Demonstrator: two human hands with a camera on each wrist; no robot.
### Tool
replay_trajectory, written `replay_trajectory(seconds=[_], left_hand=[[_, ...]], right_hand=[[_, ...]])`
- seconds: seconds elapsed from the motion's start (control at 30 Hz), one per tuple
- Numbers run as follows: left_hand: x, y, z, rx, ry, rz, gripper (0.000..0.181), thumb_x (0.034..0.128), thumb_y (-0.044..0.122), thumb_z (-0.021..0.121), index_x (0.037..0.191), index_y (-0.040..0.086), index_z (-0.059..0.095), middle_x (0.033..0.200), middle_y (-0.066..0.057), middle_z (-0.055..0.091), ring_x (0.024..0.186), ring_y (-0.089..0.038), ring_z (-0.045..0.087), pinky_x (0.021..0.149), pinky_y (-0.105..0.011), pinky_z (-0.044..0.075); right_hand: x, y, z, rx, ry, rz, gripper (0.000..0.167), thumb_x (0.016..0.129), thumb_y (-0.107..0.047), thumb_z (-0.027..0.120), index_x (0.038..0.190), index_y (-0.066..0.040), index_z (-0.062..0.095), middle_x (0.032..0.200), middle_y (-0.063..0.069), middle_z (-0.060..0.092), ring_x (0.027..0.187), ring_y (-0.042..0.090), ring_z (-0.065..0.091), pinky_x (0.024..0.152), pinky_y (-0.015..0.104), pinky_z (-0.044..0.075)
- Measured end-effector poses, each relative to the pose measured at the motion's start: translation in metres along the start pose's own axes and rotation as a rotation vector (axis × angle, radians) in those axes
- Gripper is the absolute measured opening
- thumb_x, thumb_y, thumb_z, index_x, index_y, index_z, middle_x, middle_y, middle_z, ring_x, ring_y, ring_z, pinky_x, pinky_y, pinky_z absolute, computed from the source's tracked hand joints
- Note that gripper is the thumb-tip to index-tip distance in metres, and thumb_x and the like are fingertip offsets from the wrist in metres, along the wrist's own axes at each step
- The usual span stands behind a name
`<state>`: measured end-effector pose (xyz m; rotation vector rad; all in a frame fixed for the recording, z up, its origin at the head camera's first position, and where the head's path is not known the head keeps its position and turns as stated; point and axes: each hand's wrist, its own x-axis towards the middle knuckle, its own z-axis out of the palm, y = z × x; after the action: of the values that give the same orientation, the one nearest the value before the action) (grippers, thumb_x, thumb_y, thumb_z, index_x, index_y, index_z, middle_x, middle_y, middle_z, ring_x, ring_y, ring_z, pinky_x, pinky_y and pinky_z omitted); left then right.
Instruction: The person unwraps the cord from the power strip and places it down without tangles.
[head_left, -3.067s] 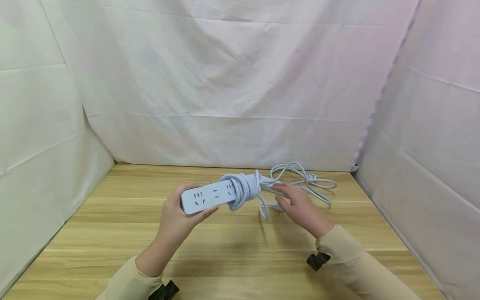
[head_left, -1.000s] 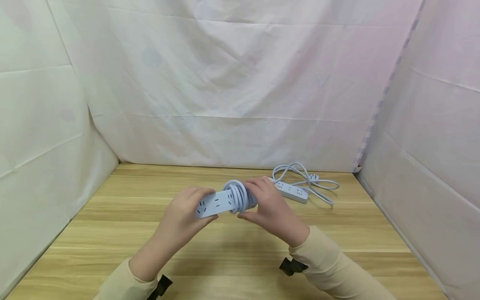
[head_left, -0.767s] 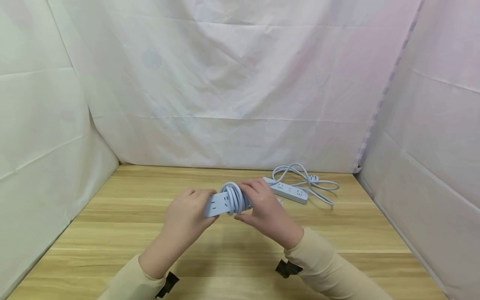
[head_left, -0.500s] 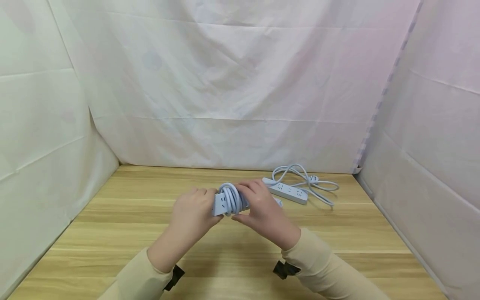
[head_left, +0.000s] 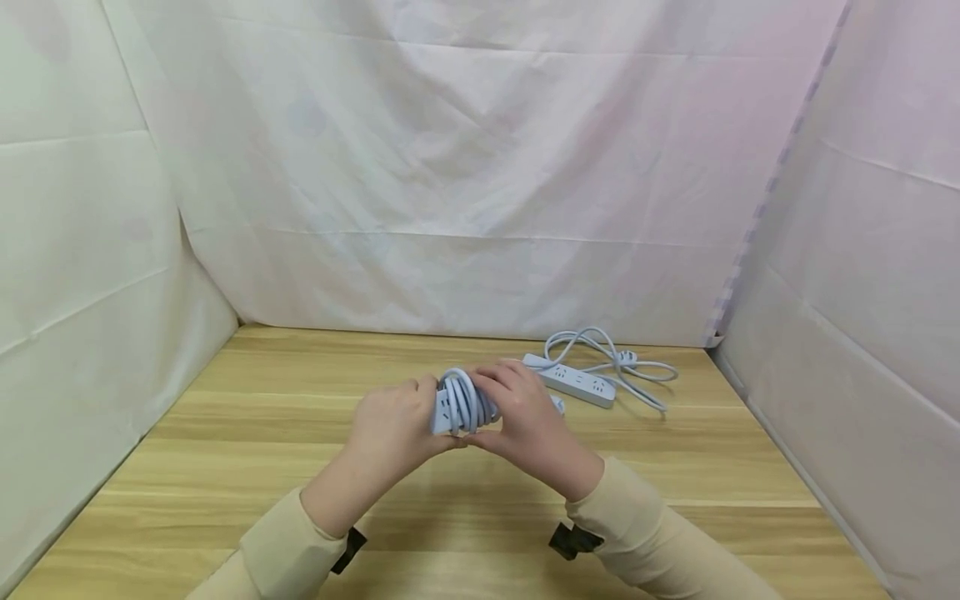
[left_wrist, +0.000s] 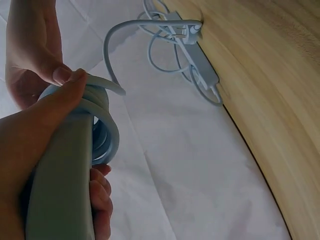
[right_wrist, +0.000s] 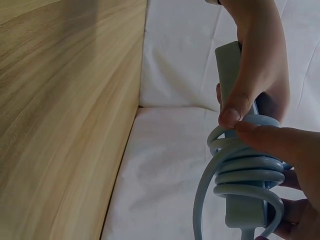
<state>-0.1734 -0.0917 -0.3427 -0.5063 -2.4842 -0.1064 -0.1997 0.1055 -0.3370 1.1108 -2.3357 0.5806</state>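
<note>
A white power strip is held above the table, its cord wound round it in several loops. My left hand grips the strip's body, hiding most of the outlets. Curled over the coils from the other side is my right hand. The two thumb tips meet at the near edge of the loops. In the right wrist view the coils circle the strip near the end where the cord comes out. The cord's loose end runs out to a plug, seen in the left wrist view.
A second white power strip lies on the wooden table at the back right. Its cord makes loose loops, with a plug among them. White cloth hangs behind and at both sides.
My right hand was apart from the coils and now grips them. My left hand has slid right along the strip up to the loops, covering more outlets. The second strip has stayed put.
</note>
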Motion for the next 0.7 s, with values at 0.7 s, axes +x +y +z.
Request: replay_trajectory(seconds=[0.7], left_hand=[[-0.008, -0.015, 0.012, 0.049, -0.044, -0.006, 0.06, 0.0663, 0.067, 0.075, 0.078, 0.011, 0.056, 0.055, 0.005, 0.046, 0.042, -0.011, 0.039, 0.036, -0.031, 0.033]], right_hand=[[-0.001, -0.004, -0.01, -0.009, 0.102, -0.131, 0.026, 0.075, -0.003, 0.077, 0.101, -0.003, 0.074, 0.109, 0.005, 0.066, 0.099, 0.023, 0.058, 0.082, 0.037, 0.049]])
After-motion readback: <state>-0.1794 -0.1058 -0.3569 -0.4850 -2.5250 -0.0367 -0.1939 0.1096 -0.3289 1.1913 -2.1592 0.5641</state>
